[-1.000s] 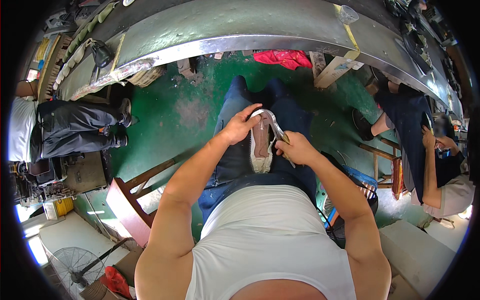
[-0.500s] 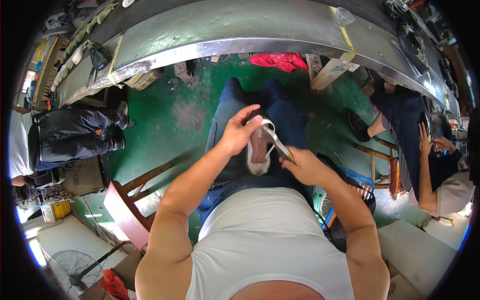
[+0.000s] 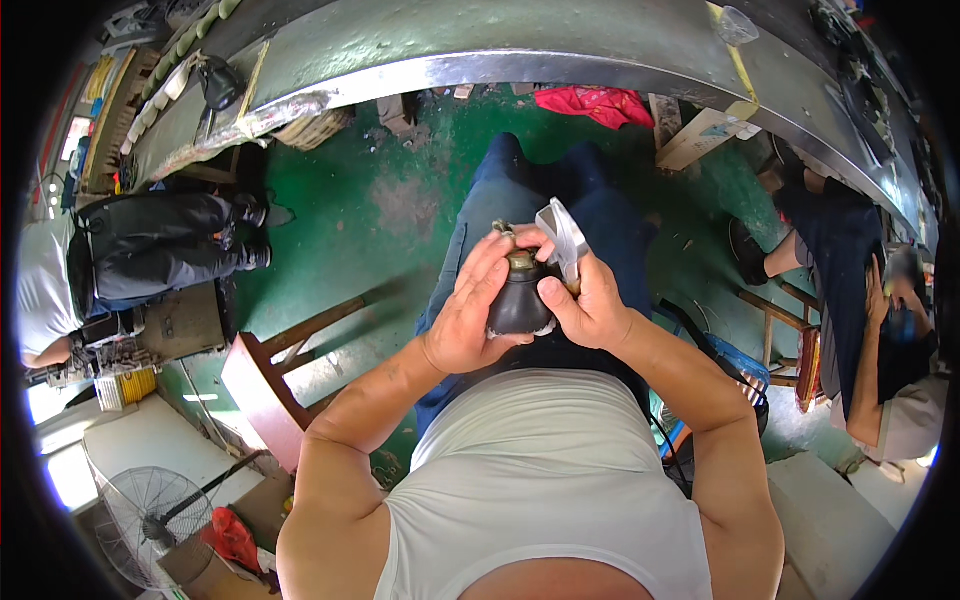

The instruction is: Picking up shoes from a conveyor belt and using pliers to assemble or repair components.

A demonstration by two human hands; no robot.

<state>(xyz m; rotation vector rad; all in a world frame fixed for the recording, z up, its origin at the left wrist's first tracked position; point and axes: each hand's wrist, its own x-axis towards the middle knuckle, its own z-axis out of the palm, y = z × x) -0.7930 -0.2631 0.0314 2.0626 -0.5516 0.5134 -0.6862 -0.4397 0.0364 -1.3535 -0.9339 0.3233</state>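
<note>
Over my lap sits a black shoe upper [image 3: 516, 297] on a last, its rounded dark end toward me and an olive-green part showing at its top. My left hand [image 3: 468, 308] is wrapped around its left side, fingers lying over the top. My right hand [image 3: 603, 302] grips silver lasting pliers [image 3: 565, 236], whose broad metal head points up and away from me. The right thumb presses against the shoe's right side. A pale ragged edge shows along the bottom of the black part. The sole side is hidden.
A long metal-edged workbench [image 3: 420, 75] runs ahead. A pink cloth [image 3: 598, 104] lies on the green floor below it. A wooden stool [image 3: 265, 390] stands left, a fan [image 3: 150, 525] at lower left. Co-workers sit at left and right.
The shoe has been turned over from its brown-and-white underside to its black upper. My left hand has wrapped around it, and the pliers have swung upward at its right side.
</note>
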